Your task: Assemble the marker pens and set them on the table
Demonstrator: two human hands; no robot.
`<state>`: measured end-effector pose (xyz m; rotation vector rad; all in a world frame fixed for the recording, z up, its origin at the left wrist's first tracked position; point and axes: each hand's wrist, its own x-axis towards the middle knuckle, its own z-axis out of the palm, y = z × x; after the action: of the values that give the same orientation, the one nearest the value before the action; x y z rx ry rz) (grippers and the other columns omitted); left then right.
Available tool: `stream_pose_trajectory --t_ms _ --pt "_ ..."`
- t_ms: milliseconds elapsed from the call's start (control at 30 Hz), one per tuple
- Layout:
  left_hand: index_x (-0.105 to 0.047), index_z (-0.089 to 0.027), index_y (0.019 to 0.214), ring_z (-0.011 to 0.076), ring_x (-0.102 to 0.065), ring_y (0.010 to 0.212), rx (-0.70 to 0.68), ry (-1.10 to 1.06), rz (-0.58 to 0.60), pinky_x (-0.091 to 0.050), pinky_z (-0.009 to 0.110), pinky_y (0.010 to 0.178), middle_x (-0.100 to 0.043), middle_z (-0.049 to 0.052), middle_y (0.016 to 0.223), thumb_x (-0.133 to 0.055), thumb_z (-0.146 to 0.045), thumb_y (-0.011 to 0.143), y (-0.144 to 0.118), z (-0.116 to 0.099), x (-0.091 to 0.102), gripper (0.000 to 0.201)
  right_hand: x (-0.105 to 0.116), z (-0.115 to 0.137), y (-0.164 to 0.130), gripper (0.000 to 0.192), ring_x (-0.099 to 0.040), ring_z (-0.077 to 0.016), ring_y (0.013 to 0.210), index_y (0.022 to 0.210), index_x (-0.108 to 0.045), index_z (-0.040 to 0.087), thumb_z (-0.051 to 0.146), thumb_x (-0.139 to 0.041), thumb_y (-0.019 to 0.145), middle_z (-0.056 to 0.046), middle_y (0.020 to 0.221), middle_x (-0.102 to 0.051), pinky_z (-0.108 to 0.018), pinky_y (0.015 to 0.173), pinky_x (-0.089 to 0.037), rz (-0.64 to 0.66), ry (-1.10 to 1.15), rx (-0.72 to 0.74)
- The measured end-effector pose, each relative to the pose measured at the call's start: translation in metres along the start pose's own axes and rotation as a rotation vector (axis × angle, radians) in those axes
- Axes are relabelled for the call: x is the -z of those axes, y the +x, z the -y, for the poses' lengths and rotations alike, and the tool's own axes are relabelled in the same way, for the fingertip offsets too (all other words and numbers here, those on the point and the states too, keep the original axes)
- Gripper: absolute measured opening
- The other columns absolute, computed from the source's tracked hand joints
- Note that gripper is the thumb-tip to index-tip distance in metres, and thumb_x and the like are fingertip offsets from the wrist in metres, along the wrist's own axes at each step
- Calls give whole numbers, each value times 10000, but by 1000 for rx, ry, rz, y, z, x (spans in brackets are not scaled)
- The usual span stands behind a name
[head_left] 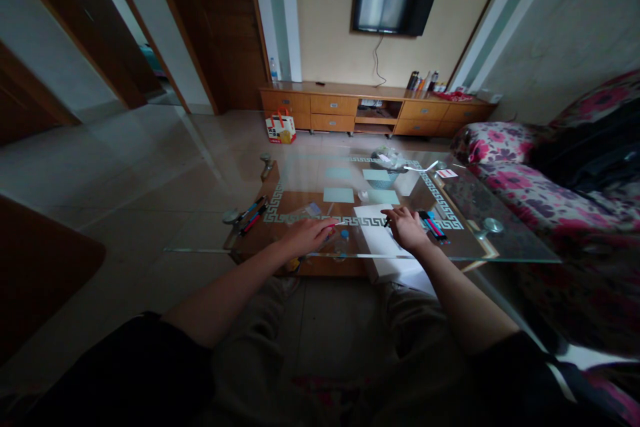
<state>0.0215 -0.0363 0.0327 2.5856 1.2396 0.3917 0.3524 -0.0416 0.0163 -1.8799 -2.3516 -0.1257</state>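
Above the near part of the glass coffee table (505, 240), my left hand (309, 235) is closed on a thin red pen (335, 225), its pale tip pointing right. Across from it, my right hand (406, 228) pinches a small black pen part (387, 221); whether it is a cap or a whole pen I cannot tell. The two hands are apart. Beside my right hand lies a cluster of black, blue and pink pens (434, 227). Another row of pens (253, 215) rests on the table to the left of my left hand.
A bag-covered basket (383, 177) and a red-and-white card (447, 173) are toward the table's far right. White paper or a box (375, 240) shows below my right hand. A floral sofa (525, 173) flanks the right; a TV cabinet (333, 105) stands beyond.
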Motion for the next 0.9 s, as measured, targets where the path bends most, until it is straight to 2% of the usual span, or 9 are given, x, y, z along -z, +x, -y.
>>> stream_pose_trajectory --t_ms 200,533,767,900 --pt "-544 -320 1377 210 -669 993 -1 -2 2 -497 302 835 -706 47 1180 -352 -401 1023 1 3 -4 411 0 2 0 463 -448 -299 1132 1416 -487 231 185 -337 980 -132 1235 -644 -454 941 -308 11 1 -11" --pt "-560 -304 1370 212 -677 949 8 -5 -1 -495 295 818 -726 54 1106 -363 -402 1014 0 2 -2 418 1 3 -2 433 -451 -311 1131 1368 -511 219 213 -435 942 -139 1265 -591 -462 934 -337 -63 -7 15" --pt "-559 -329 1365 227 -687 866 43 23 -12 -493 303 763 -740 48 1008 -358 -427 1012 -1 -2 0 418 13 18 -3 461 -456 -324 1116 1385 -462 178 288 -448 937 -154 1339 -517 -435 902 -373 -242 69 -39" --pt "-539 -329 1378 236 -692 839 47 61 -24 -492 303 728 -741 49 990 -341 -415 1016 0 -4 1 422 20 35 -3 442 -494 -302 1099 1379 -447 158 257 -421 949 -143 1246 -576 -424 925 -389 -324 206 34"
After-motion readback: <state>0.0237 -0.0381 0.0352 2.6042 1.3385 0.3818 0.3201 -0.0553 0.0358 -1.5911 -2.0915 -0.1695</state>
